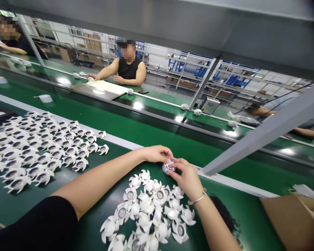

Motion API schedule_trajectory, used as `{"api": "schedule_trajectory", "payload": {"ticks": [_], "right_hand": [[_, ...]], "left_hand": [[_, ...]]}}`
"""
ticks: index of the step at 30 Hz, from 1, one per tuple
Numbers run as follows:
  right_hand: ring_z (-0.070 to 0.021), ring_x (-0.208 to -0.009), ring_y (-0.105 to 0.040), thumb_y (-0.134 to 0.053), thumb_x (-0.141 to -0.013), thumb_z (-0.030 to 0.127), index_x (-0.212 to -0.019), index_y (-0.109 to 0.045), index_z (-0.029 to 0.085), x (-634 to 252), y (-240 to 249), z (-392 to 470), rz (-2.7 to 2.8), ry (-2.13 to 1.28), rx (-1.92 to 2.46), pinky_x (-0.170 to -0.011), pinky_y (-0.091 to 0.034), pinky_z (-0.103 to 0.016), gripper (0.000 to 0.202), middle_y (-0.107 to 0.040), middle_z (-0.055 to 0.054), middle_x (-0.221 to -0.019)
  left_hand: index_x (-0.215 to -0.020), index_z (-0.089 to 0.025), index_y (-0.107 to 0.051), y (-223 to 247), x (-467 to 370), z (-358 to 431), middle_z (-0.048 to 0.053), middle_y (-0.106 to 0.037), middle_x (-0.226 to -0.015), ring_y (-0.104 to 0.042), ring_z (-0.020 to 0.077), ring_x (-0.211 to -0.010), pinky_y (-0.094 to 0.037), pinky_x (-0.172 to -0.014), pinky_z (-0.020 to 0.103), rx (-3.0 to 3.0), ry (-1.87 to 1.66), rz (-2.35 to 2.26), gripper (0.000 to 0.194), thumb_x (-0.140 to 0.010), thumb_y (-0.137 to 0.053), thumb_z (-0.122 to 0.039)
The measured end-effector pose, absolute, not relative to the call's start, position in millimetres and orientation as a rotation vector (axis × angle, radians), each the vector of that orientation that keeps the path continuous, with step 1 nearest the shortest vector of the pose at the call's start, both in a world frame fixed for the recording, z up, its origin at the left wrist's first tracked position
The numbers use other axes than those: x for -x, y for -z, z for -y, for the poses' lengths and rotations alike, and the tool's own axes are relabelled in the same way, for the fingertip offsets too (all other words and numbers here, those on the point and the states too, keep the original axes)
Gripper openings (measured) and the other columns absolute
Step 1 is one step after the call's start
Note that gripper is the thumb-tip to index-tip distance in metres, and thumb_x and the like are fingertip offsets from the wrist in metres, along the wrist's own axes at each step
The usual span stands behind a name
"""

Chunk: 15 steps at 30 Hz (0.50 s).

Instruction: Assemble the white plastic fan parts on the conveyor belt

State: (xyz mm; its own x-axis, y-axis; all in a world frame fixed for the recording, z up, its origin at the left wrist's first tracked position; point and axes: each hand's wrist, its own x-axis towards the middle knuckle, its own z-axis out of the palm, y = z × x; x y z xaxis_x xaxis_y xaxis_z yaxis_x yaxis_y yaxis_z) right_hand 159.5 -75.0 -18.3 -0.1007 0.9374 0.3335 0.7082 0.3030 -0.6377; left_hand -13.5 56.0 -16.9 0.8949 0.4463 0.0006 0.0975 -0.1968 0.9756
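Both hands meet at a small white part (169,166) near the bench's metal edge strip. My left hand (158,154) pinches it from the left, and my right hand (184,174), with a bracelet at the wrist, grips it from the right. The fingers cover much of the part. Just below the hands lies a loose heap of white fan wheels (146,205), some showing a grey round centre. Further left, more white fan wheels (44,143) are spread in rough rows, most with their grey centres up.
A pile of small black pieces (225,212) and a cardboard box (285,216) lie to the right. A slanted metal post (251,136) rises at the right. Beyond the green belt (115,122), people sit at the far side. A grey panel (157,28) hangs overhead.
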Motion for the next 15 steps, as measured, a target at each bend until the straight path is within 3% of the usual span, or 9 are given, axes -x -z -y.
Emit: {"api": "schedule_trajectory", "payload": {"ticks": [9,13,15], "right_hand": [[-0.0229,-0.1,-0.065,-0.071,-0.08,0.027,-0.088,-0.072,0.02,-173,15,84,2.001,-0.453,1.348,-0.091,-0.053,-0.038,0.01,-0.067,-0.009,-0.105],[-0.0288,-0.113,-0.06,-0.062,-0.085,0.034,-0.114,-0.068,0.018,-200,25,76,1.751,-0.059,1.544,-0.097,-0.05,-0.048,0.034,-0.06,-0.016,-0.125],[-0.0278,-0.106,-0.062,-0.062,-0.085,0.038,-0.122,-0.065,0.016,-213,21,77,1.556,0.065,1.64,-0.09,-0.053,-0.046,0.043,-0.06,-0.017,-0.123]], "left_hand": [[-0.087,-0.014,-0.063,11,23,-54,-0.003,-0.056,-0.075,-0.047,0.0071,-0.062,-0.036,-0.058,0.02,-1.788,-0.37,-0.504,0.042,-0.067,-0.083,-0.045],[-0.079,-0.014,-0.064,-6,24,-42,-0.004,-0.055,-0.068,-0.048,0.0085,-0.063,-0.037,-0.058,0.021,-1.866,-0.231,-0.415,0.041,-0.068,-0.081,-0.05],[-0.077,-0.015,-0.064,-11,20,-31,-0.003,-0.056,-0.068,-0.049,0.0089,-0.063,-0.037,-0.057,0.021,-1.939,-0.103,-0.383,0.04,-0.068,-0.081,-0.051]]}}
